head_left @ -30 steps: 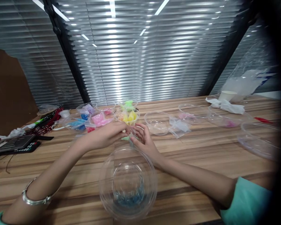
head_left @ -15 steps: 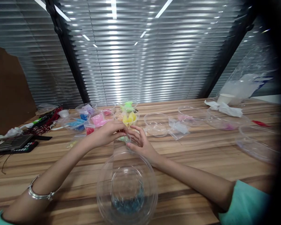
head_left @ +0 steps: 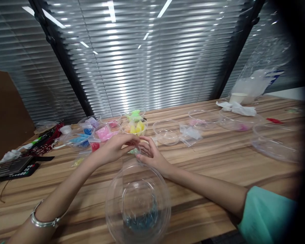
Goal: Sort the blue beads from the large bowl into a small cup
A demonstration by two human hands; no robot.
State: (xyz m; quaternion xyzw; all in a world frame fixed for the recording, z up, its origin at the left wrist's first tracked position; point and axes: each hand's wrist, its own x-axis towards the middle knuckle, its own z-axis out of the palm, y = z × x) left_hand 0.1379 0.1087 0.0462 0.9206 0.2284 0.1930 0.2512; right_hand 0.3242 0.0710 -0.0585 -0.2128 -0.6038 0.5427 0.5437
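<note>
My left hand (head_left: 118, 146) and my right hand (head_left: 154, 156) meet over the middle of the table. Their fingers are closed around a small clear plastic bag (head_left: 134, 151) with something pale green in it. My left fingers pinch from above; my right thumb and fingers hold the bag's right side. The fingers partly cover it, so its opening cannot be made out. Nearer to me stands a large clear round bowl (head_left: 112, 203), with dark blue bits (head_left: 142, 221) gathered at its bottom.
Behind my hands, clear bowls hold yellow pieces (head_left: 137, 128), a green bag (head_left: 135, 115), pink bags (head_left: 104, 132) and blue bags (head_left: 80, 139). Further right lie a clear bag (head_left: 190, 134), several clear bowls, white tissue (head_left: 237, 108) and a paper cup (head_left: 237, 98). A black calculator-like device (head_left: 22, 172) lies left.
My view has tilted and shifted slightly, so the table's things sit differently. Both hands stay at the small bag, with only slight finger movement.
</note>
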